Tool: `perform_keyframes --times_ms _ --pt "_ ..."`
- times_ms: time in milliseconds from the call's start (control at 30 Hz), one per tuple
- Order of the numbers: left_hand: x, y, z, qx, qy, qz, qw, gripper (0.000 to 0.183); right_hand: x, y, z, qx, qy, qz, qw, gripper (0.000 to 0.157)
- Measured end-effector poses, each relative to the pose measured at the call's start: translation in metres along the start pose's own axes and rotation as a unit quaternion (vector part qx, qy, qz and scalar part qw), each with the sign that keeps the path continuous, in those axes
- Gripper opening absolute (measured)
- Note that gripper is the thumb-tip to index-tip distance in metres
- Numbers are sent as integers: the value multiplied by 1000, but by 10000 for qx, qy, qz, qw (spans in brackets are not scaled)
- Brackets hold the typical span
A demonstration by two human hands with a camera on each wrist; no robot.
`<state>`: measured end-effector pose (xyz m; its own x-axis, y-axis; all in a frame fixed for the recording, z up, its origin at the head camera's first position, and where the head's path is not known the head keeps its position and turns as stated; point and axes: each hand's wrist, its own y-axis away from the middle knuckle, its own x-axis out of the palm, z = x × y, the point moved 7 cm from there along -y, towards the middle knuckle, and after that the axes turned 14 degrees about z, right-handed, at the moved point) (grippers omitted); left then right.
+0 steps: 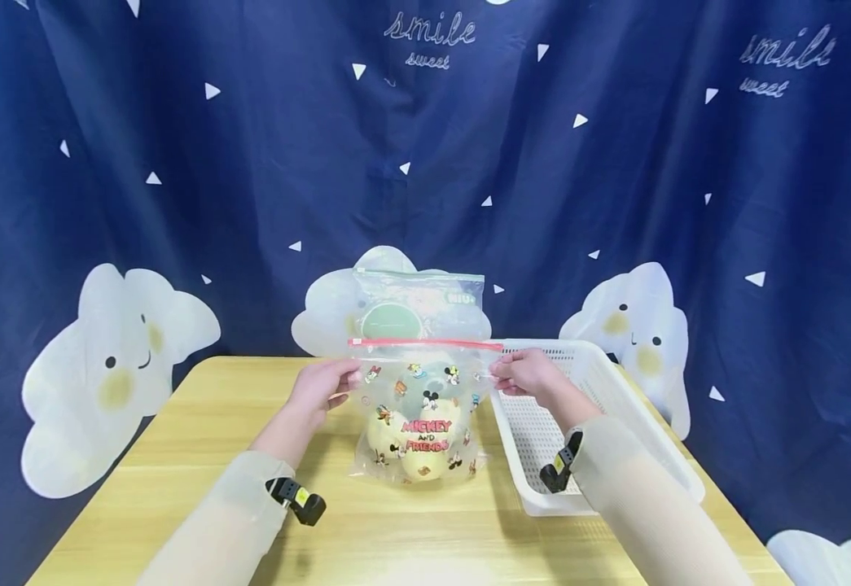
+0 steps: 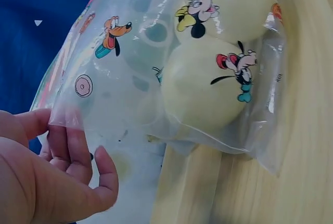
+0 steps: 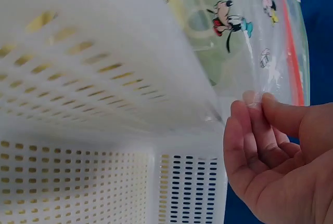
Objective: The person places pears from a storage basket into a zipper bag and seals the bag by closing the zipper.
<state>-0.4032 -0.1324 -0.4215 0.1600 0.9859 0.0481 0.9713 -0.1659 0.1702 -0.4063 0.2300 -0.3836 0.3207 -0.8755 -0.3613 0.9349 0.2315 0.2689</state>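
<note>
A clear zip bag point(image 1: 426, 407) printed with cartoon figures and a red slider strip stands upright at the middle of the table. Several pale yellow round things point(image 2: 203, 91) show through its film, low in the bag. My left hand point(image 1: 324, 384) pinches the bag's left edge below the red strip. On the opposite edge my right hand point(image 1: 531, 374) pinches the film between thumb and fingers, as the right wrist view shows. Directly behind rises another clear bag point(image 1: 447, 293) with a green strip and a green round shape in it.
A white perforated plastic basket point(image 1: 648, 431) stands to the right, under my right forearm. The wooden table point(image 1: 198, 431) ends at a dark blue curtain point(image 1: 264, 203) with cloud prints. Black wrist cameras point(image 1: 300, 500) are strapped to both sleeves.
</note>
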Motion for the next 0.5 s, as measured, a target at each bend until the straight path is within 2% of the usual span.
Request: perform_keyframes --times_ms 100,200,433,500 --pt "-6 2 4 -106 70 -92 9999 10 4 -2 2 53 15 50 10000 21" --pt "-10 3 8 -150 -80 -97 9998 13 7 -3 3 61 23 139 9999 25" --pt "-10 6 10 -79 -357 389 9986 21 8 3 0 -81 168 180 9997 37" --pt "-10 9 8 -4 -586 480 9971 29 8 9 1 -150 356 129 9992 42"
